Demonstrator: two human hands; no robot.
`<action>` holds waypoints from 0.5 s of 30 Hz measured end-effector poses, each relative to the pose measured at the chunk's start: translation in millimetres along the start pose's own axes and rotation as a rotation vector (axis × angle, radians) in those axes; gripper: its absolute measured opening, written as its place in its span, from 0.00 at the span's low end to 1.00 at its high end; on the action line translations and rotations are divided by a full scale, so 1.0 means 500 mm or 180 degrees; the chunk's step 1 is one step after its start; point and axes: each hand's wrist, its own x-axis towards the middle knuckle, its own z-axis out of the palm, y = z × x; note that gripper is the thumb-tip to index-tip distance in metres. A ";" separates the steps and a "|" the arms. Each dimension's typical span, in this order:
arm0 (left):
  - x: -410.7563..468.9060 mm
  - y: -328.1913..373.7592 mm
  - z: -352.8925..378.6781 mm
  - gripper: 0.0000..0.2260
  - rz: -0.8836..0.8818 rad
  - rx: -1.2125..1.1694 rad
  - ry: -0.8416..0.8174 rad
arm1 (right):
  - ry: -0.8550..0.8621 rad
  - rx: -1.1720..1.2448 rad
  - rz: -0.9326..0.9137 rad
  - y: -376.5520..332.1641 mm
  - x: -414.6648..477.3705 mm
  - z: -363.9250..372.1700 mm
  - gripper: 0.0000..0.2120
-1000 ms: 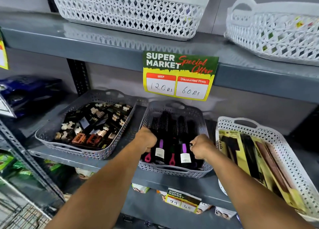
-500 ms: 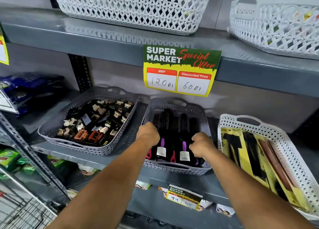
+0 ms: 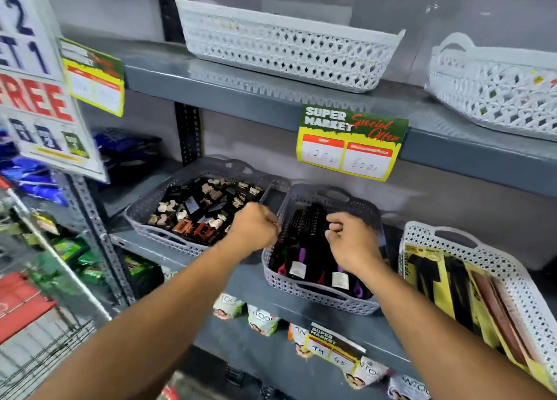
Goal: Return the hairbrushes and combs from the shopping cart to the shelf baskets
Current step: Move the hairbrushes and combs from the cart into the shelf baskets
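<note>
A grey lattice basket on the middle shelf holds several black round hairbrushes with pink and purple handles and white tags. My left hand is a closed fist at the basket's left rim, with nothing visible in it. My right hand hovers over the brushes with its fingers curled in and nothing seen in its grip. To the right, a white lattice basket holds combs on yellow cards. A corner of the wire shopping cart shows at the lower left.
A grey basket of hair clips sits left of the brush basket. Two white baskets stand on the shelf above, with a price sign on its edge. A hanging offer sign is close at the left. Packets lie on the shelf below.
Both hands have come off the brush handles at the basket's front and moved up toward the bristle end. The view has swung left, bringing the offer sign and cart side into sight.
</note>
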 end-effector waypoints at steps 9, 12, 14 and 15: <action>-0.239 -0.236 -0.314 0.08 -0.0401 0.0013 0.1438 | -0.1178 0.0656 -0.1343 -0.227 -0.143 0.265 0.10; -0.321 -0.385 -0.388 0.06 -0.0998 -0.0061 0.1606 | -0.1952 0.0782 -0.1362 -0.270 -0.210 0.410 0.10; -0.366 -0.486 -0.419 0.07 -0.1426 -0.0122 0.1635 | -0.2250 0.0615 -0.1433 -0.294 -0.250 0.509 0.10; -0.387 -0.529 -0.428 0.09 -0.1649 -0.0107 0.1638 | -0.2413 0.0518 -0.1459 -0.304 -0.268 0.553 0.11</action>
